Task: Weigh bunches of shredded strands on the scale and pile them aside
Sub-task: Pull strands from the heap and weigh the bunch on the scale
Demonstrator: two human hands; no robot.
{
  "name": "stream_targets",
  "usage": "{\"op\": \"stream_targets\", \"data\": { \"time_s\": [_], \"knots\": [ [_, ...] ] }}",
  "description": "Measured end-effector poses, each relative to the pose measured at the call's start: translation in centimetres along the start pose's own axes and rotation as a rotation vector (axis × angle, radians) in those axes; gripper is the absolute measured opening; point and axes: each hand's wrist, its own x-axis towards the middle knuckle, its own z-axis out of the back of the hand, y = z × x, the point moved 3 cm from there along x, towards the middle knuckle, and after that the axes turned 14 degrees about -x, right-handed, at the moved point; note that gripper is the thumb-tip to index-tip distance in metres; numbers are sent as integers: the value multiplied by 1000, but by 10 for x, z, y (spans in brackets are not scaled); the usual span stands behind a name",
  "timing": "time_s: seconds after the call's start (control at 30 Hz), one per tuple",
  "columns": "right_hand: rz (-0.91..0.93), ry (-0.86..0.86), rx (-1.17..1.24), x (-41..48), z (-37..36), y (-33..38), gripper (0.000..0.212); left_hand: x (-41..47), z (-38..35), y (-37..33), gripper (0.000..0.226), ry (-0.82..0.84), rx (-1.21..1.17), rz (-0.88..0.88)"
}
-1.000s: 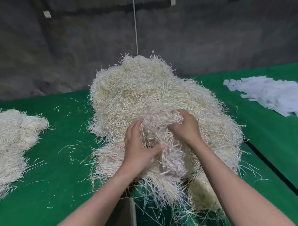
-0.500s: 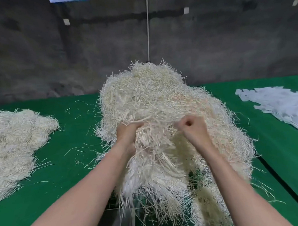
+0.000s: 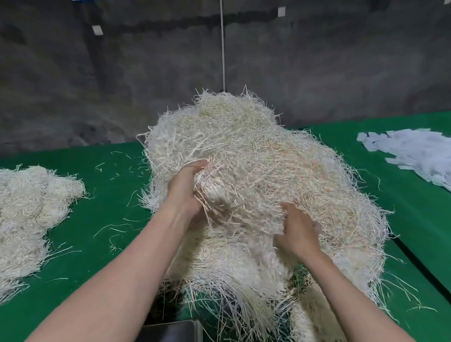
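Firmly curled, left hand (image 3: 185, 190) grips the strands (image 3: 245, 170); right hand (image 3: 298, 232) fingers buried there, grip unclear.

Two bare forearms, uncovered fr. frame edge to wrist, smooth, each tapering twd the wrist. Left forearm (image 3: 115, 286) looks wider near the cam than right forearm (image 3: 354, 294), w/ faint tendon lines at its wrist. Left grip (image 3: 184, 188) & right grip (image 3: 297, 232) both bare, slim fingers; nails too blurred to tell.

light: even, from above | wall (image 3: 60, 74): dim | shadows: soft under strands (image 3: 257, 156) | blur: slight, right hand (image 3: 298, 232) | edges: bowed
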Motion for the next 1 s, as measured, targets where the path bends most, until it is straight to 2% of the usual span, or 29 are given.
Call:
{"op": "stream_targets", "data": {
  "time_s": [0.07,0.13,0.23,0.27,0.3,0.33,0.37,0.4,0.43,0.47,0.53,0.57,0.63,0.67,0.7,0.77,0.83,0.93,1.0],
  "knots": [
    [75,65,-7,1,10,1,97,-1,5,2,13,61,45,17],
    [170,32,138,3,30,11,113,-5,5,5,8,105,143,24],
    [365,-66,292,2,54,36,136,-5,3,11,30,171,329,27],
    [423,-28,272,0,56,47,135,-6,2,12,31,188,402,40],
    [463,33,245,-1,53,56,124,-10,1,14,28,213,477,51],
    [485,99,243,-3,49,63,102,-15,1,15,34,242,561,59],
    [470,151,275,-3,44,67,75,-17,3,16,57,275,638,74],
    [423,178,331,-3,38,68,54,-18,8,21,90,307,725,105],
    [355,182,363,-2,31,66,46,-19,13,26,113,338,834,105],
    [310,161,356,-3,26,65,44,-20,17,30,116,338,916,68],
    [322,177,295,-8,12,64,54,-17,23,29,89,238,934,-91],
    [360,216,287,-11,4,63,70,-15,25,26,81,177,862,-118],
    [424,257,248,-18,-11,62,101,-6,29,23,93,86,666,-109],
    [423,248,177,-19,-20,58,99,-4,29,21,100,53,627,-106],
    [393,210,103,-18,-29,49,86,-2,28,17,103,33,609,-117],
    [242,109,-34,-15,-45,19,53,1,27,0,103,-5,595,-198],
    [104,101,-163,-18,-55,-16,43,6,29,-22,103,-41,617,-297],
    [109,197,-193,-21,-51,-33,60,8,33,-36,104,-75,683,-323],
    [156,96,-37,-18,-22,-17,76,4,34,-24,100,-54,714,-276]
  ]
}}
